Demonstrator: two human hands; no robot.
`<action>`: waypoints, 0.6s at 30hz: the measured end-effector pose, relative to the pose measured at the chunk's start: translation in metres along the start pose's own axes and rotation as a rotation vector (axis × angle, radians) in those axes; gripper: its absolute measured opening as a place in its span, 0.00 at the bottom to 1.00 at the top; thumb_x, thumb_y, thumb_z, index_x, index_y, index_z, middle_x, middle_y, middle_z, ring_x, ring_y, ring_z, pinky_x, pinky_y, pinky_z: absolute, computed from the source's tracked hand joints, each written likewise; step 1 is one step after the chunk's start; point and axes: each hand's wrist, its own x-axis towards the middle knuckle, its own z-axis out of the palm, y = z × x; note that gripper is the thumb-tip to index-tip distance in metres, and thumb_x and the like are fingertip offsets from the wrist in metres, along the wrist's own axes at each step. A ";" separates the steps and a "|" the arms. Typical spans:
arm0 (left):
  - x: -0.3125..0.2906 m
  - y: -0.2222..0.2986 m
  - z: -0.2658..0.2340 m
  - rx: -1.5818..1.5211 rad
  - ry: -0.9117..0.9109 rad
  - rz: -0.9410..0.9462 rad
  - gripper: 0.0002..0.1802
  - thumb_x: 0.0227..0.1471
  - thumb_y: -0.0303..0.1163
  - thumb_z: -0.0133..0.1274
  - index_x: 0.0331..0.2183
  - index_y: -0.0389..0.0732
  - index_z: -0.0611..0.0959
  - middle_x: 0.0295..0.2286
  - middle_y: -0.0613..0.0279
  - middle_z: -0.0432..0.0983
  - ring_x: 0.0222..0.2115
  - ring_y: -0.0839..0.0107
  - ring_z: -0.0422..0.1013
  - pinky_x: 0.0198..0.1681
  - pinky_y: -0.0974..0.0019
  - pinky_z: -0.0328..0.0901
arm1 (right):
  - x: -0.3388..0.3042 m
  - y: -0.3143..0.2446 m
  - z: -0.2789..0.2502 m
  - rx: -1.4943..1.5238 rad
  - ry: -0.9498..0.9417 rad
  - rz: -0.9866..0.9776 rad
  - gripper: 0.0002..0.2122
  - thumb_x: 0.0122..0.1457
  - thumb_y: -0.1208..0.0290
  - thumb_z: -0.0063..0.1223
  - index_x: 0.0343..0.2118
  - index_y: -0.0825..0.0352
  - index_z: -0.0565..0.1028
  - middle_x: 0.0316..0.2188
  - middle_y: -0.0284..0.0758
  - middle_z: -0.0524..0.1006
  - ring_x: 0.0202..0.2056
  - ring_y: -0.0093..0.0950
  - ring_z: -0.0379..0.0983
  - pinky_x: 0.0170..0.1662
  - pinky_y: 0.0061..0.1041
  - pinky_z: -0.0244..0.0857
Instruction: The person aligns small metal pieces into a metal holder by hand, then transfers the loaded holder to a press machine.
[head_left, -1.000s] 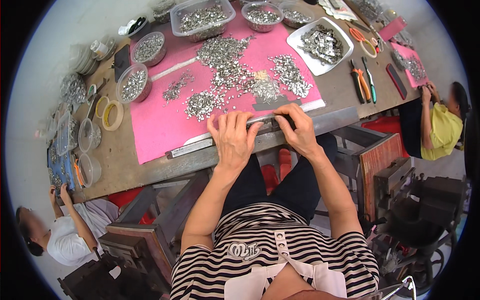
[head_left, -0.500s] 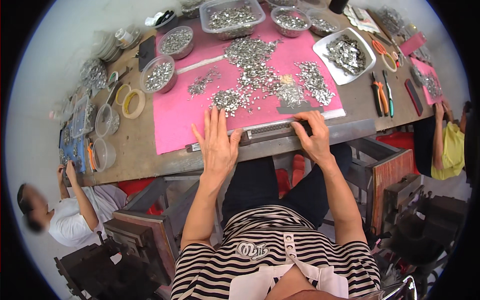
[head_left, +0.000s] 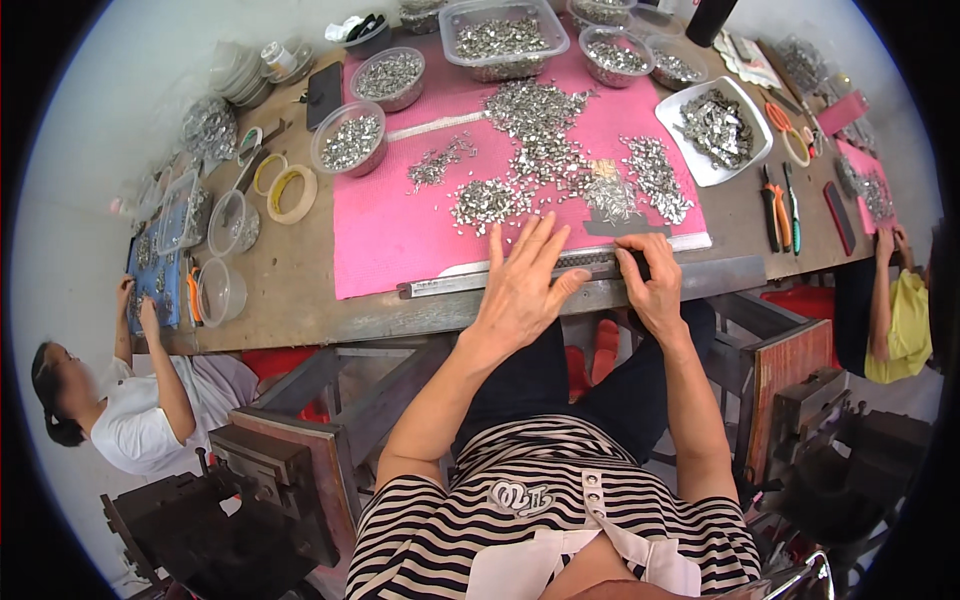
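Observation:
A long metal rail (head_left: 450, 284) lies along the front edge of a pink mat (head_left: 390, 245), with a dark ridged strip (head_left: 590, 260) set in it. My left hand (head_left: 525, 290) is open, fingers spread over the rail and the mat's edge, its thumb beside the strip. Closed at the strip's right part is my right hand (head_left: 655, 290); its thumb and curled fingers are around something dark, mostly hidden. Just beyond my fingers lie heaps of small silvery metal pieces (head_left: 490, 203). A grey flat strip (head_left: 615, 228) rests next to a bundle of thin pieces (head_left: 612, 195).
Clear plastic tubs (head_left: 350, 140) of metal pieces stand at the back. Right of the mat are a white dish (head_left: 715, 130), orange-handled pliers (head_left: 775, 210) and scissors (head_left: 788, 130). Tape rolls (head_left: 292, 195) lie left. People work at both sides, near a left vise (head_left: 270, 470) and right vise (head_left: 800, 410).
My left hand has slid right along the rail, closer to my right hand, baring the rail's left end. My right hand stays at the strip. The whole view has shifted slightly.

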 end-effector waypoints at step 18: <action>-0.017 -0.086 -0.050 0.163 0.367 -0.246 0.04 0.52 0.33 0.65 0.32 0.47 0.87 0.26 0.70 0.75 0.32 0.68 0.70 0.50 0.55 0.54 | 0.059 -0.036 0.072 -0.144 -0.217 -0.278 0.04 0.57 0.74 0.62 0.35 0.64 0.79 0.31 0.35 0.72 0.38 0.35 0.70 0.44 0.36 0.59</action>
